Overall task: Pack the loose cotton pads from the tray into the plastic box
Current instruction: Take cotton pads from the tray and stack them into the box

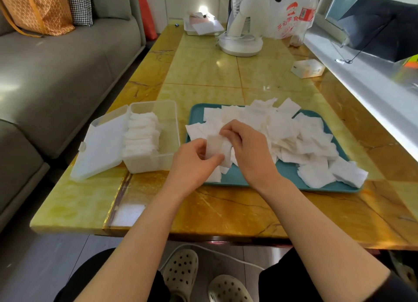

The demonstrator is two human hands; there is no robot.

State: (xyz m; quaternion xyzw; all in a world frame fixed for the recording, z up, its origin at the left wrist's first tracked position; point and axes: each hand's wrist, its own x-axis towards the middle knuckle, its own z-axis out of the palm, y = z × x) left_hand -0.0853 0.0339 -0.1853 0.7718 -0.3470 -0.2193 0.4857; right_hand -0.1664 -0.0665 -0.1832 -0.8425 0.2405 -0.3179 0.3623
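Observation:
A teal tray lies on the table, heaped with several loose white cotton pads. To its left stands a clear plastic box with its lid flipped open to the left; a row of packed pads fills its left half. Over the tray's near left corner, my left hand and my right hand together pinch a small stack of cotton pads between fingers and thumbs.
A yellow marble-look table carries a white fan, a small carton, a far white tray and a plastic bag. A grey sofa runs along the left, a windowsill along the right.

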